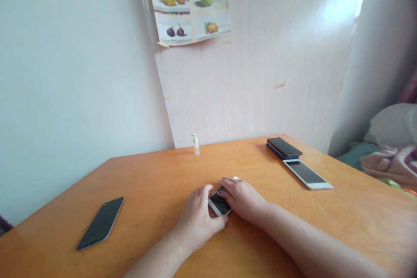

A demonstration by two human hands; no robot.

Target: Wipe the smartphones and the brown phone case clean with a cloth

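A white smartphone (215,205) with a dark screen lies on the wooden table in front of me, partly covered by both hands. My left hand (199,213) grips its left end, with the thumb at the near edge and the fingers at the far edge. Over the phone's right part rests my right hand (243,197), its fingers bent and pressed down on the screen. A small greyish piece (221,192) shows under the right fingertips; its kind is hard to make out. The right end of the phone is mostly hidden.
On the wooden table (150,182), a dark smartphone (101,223) lies at the left. A small clear pump bottle (196,145) stands at the back. To the right are a white tablet (308,173) and a stack of dark devices (284,147). Bedding (391,156) is beyond the right edge.
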